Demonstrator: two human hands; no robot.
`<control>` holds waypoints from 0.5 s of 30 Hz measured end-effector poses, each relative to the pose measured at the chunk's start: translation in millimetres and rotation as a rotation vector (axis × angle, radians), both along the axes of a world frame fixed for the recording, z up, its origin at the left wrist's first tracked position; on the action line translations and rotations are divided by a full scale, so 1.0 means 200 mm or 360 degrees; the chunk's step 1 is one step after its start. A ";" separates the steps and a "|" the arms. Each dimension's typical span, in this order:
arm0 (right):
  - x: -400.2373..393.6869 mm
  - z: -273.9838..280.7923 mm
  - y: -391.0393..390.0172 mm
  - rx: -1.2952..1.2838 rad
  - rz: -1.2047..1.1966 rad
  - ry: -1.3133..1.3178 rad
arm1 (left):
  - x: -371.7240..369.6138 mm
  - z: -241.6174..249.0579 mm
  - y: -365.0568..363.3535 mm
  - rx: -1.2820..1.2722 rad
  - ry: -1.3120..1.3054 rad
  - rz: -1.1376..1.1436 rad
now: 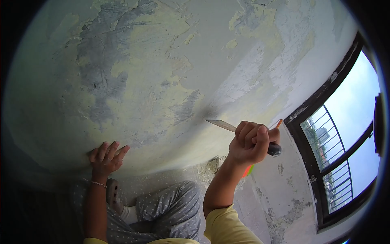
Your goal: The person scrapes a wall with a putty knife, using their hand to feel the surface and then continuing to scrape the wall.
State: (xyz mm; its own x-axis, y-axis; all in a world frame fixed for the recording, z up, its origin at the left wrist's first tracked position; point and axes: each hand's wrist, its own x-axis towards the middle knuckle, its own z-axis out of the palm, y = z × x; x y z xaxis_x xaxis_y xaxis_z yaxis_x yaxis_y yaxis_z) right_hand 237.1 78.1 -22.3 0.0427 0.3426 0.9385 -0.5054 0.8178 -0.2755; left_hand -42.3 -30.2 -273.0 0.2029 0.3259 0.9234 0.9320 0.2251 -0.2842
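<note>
My right hand (252, 142) is closed around the dark handle (274, 149) of a scraper. The scraper's flat metal blade (221, 124) points left, its tip close to the wall; whether it touches cannot be made out. My left hand (108, 157) rests with fingers spread against the lower part of the wall, holding nothing. The wall (170, 93) is patchy, with pale yellow and grey areas where the coating has come off and ragged edges around them.
A dark-framed window (321, 171) with a railing outside is on the right. An orange and green thing (248, 171) shows partly behind my right forearm. My bent leg (170, 211) is below, above a speckled floor (178, 175). A thin orange tip (279, 123) appears beyond my right hand.
</note>
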 end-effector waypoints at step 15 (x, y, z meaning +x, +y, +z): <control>0.04 0.00 -0.04 0.0265 -0.0026 0.0018 | 0.00 -0.04 0.01 0.0004 -0.0037 0.0006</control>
State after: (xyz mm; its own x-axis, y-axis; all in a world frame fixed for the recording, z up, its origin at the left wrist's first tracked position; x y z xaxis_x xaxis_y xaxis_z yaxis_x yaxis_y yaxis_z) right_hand 244.7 69.7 -21.5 0.0579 0.1813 0.9817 -0.4938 0.8598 -0.1297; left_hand -42.4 -28.6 -280.6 0.1800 0.3245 0.9286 0.9374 0.2295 -0.2620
